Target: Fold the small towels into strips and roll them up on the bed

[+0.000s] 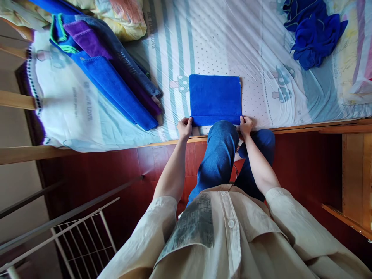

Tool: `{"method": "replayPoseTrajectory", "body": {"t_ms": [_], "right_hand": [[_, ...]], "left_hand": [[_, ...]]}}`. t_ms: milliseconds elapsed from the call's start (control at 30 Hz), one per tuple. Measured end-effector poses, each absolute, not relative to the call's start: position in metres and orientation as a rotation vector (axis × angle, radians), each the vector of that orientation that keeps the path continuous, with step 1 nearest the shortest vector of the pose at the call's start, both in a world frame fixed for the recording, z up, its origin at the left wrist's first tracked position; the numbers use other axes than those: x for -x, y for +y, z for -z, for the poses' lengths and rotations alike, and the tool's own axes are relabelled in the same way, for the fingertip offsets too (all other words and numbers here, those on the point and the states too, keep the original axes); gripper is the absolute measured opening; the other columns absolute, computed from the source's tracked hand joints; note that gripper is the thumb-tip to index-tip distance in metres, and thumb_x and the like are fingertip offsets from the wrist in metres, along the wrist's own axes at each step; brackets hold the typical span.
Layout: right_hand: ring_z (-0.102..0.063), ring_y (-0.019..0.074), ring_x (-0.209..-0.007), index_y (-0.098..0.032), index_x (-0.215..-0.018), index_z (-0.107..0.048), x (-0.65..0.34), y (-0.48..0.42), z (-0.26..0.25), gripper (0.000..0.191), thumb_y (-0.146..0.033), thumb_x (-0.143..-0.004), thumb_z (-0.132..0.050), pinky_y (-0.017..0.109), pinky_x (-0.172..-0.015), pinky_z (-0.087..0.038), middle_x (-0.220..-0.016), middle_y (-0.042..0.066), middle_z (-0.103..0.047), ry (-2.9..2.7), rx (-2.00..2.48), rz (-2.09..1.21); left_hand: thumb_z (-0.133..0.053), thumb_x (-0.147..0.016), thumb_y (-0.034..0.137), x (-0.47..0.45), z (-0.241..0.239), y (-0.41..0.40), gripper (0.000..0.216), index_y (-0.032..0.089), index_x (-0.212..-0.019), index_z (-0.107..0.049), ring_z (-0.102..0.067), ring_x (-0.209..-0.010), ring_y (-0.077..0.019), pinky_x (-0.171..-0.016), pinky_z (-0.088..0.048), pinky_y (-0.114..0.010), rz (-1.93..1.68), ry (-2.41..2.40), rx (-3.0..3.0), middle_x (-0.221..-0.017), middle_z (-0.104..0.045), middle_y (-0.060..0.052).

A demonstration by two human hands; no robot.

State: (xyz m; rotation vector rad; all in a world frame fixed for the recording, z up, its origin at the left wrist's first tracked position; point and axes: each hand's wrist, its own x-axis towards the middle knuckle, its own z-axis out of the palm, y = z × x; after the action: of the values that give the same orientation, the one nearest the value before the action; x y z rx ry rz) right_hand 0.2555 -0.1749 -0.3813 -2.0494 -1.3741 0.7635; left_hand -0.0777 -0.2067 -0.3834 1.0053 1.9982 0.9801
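Note:
A blue cloth, which looks like a towel, lies flat as a rectangle near the front edge of the bed. A narrow strip along its near edge is folded over. My left hand pinches the near left corner between thumb and fingers. At the near right corner, my right hand grips the same strip the same way. My knee in jeans rises just below the middle of the cloth and covers a bit of its near edge.
Folded towels in blue, purple and grey-blue lie on the left of the patterned bed sheet. Crumpled blue cloths lie at the far right. A yellowish quilt is at the back left. A white metal rack stands at lower left.

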Motion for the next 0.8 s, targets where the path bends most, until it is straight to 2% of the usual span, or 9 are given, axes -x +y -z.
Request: {"method": "replayPoseTrajectory", "body": {"t_ms": [267,467,800], "right_hand": [[-0.065,0.0273,-0.086,-0.018,-0.081,-0.07,-0.2554,-0.1759,0.3827,0.037,-0.045,-0.101,-0.053,0.039,-0.089,-0.052,-0.084,0.013,-0.073,-1.336,2.024,-0.801],[-0.067,0.0265,-0.088,-0.019,-0.08,-0.07,-0.2551,-0.1749,0.3876,0.034,-0.039,-0.102,-0.055,0.036,-0.087,-0.052,-0.087,0.013,-0.075,-1.378,2.044,-0.736],[-0.068,0.0277,-0.089,-0.019,-0.083,-0.072,-0.2547,-0.1763,0.3855,0.037,-0.045,-0.101,-0.053,0.039,-0.089,-0.054,-0.091,0.014,-0.077,-1.352,2.014,-0.745]], "left_hand": [[-0.068,-0.09,0.053,0.0757,0.3796,-0.2115,0.036,0.019,-0.077,-0.067,-0.06,-0.074,-0.0196,-0.067,-0.045,-0.03,-1.003,1.993,-0.995,-0.07,-0.066,-0.004],[-0.069,-0.091,0.048,0.0769,0.3793,-0.2105,0.033,0.018,-0.078,-0.066,-0.061,-0.076,-0.0194,-0.068,-0.044,-0.029,-0.981,1.987,-0.971,-0.072,-0.065,-0.003],[-0.069,-0.09,0.052,0.0785,0.3838,-0.2089,0.035,0.02,-0.079,-0.064,-0.062,-0.077,-0.0206,-0.07,-0.045,-0.031,-0.965,1.979,-0.942,-0.073,-0.067,-0.004]]}}
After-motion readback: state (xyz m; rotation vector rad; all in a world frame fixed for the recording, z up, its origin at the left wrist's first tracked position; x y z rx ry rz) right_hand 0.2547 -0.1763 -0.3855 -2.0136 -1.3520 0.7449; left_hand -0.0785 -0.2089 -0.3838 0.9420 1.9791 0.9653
